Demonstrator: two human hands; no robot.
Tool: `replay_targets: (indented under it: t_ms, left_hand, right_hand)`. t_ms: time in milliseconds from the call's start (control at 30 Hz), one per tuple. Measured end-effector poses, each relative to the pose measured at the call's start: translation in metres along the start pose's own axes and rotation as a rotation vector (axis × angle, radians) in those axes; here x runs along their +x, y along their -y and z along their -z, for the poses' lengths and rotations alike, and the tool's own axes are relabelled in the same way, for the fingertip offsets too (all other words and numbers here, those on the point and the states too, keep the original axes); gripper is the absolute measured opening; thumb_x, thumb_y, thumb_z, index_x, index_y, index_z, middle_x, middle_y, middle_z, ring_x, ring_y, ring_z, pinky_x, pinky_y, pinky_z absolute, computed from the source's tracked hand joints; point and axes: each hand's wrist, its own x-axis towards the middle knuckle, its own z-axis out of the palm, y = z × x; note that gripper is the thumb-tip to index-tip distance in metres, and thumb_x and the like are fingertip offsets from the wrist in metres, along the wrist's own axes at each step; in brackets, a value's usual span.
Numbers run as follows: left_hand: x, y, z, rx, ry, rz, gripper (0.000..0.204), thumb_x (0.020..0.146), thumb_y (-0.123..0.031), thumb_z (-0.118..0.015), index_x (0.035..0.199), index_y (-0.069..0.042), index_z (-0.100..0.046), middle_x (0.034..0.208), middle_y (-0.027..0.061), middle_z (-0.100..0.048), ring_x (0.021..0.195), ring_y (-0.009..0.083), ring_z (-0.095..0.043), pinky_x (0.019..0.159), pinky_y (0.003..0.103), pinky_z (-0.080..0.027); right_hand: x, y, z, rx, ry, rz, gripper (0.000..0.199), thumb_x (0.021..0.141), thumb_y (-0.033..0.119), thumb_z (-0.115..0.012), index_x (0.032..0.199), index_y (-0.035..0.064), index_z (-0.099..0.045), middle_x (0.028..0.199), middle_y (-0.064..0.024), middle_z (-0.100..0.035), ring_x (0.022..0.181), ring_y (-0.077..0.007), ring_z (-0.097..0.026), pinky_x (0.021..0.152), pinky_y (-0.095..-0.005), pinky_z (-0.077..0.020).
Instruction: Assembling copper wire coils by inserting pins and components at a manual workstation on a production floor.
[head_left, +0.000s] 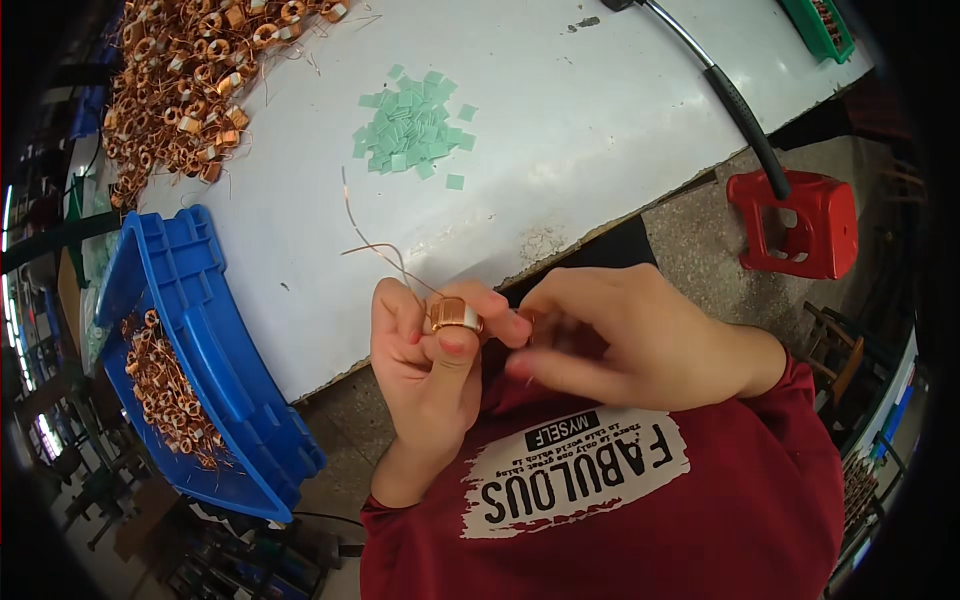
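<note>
Over the table's near edge, my left hand (425, 370) pinches a copper-wound toroid coil (447, 315) between thumb and fingers. White shows on one side of the coil, and its long loose wire ends (378, 248) stick out toward the far left. Close beside it on the right, my right hand (635, 340) is closed, thumb and fingers pressed together near the tip of a left finger. A thin copper-coloured bit shows at its fingertips, too small and blurred to name.
Many copper coils (190, 75) are heaped at the table's far left. Pale green square pieces (410, 125) lie piled mid-table. A blue crate (215, 330) with more coils stands left. A black-and-metal bent arm (735, 100) crosses above a red stool (835, 225); a green bin (815, 30) sits far right.
</note>
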Motion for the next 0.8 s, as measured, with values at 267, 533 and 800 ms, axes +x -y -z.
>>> replay_targets:
  t_ms: [267,533,800]
  left_hand:
    - [-0.001,-0.004,0.006,-0.039,0.085,0.108,0.032,0.091,-0.021,-0.06,0.09,-0.012,-0.03,0.099,0.0132,-0.059,0.086,0.0248,-0.059,0.079,0.032,-0.046]
    - [-0.002,-0.003,0.002,-0.095,0.097,0.153,0.026,0.092,-0.03,-0.057,0.098,-0.011,-0.042,0.097,-0.0001,-0.055,0.098,0.0181,-0.048,0.089,0.03,-0.035]
    - [-0.009,0.005,0.003,-0.162,0.021,0.115,0.025,0.093,-0.028,-0.054,0.101,-0.01,-0.039,0.097,0.006,-0.057,0.101,0.021,-0.043,0.092,0.033,-0.03]
  right_hand:
    - [0.005,-0.004,0.011,0.374,0.192,-0.273,0.009,0.082,0.001,-0.059,0.091,0.0014,-0.061,0.075,-0.0033,-0.061,0.053,-0.0121,-0.048,0.05,-0.0246,-0.0409]
    - [0.015,-0.027,-0.008,-0.186,-0.15,0.345,0.009,0.079,0.002,-0.061,0.089,0.002,-0.061,0.071,-0.0037,-0.058,0.053,-0.0144,-0.047,0.05,-0.024,-0.0392]
    - [0.015,-0.056,-0.021,-0.74,-0.306,0.726,0.012,0.076,0.006,-0.063,0.088,0.0032,-0.062,0.069,-0.0016,-0.053,0.053,-0.0164,-0.047,0.05,-0.0252,-0.04]
